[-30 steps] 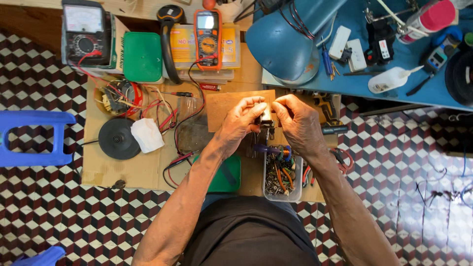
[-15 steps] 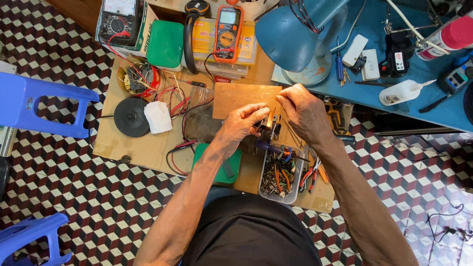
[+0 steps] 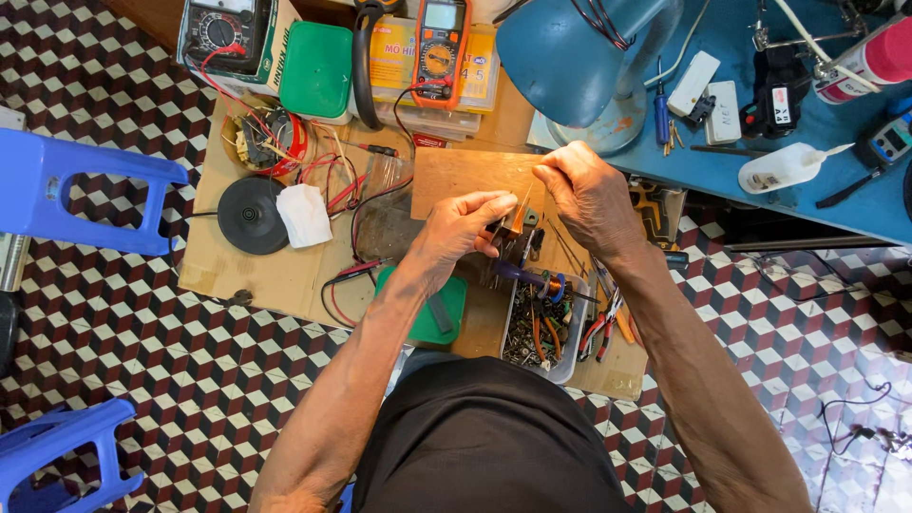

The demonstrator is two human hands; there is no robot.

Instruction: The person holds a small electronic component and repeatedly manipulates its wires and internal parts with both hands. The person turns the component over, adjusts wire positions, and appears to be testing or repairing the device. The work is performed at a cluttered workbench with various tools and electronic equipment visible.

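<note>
Both hands pinch a small metal part [image 3: 518, 228]: left hand [image 3: 461, 228], right hand [image 3: 589, 195]. Cardboard worktop [image 3: 275, 275] is crowded; tiled floor [image 3: 142, 361] lies open around.

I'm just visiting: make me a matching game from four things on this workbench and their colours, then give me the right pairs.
Things:
1. desk lamp shade
2. flat disc
3. digital multimeter
4. square lidded box

Colours:
a. orange
b. green
c. blue
d. black

Pairs: 1-c, 2-d, 3-a, 4-b.
</note>
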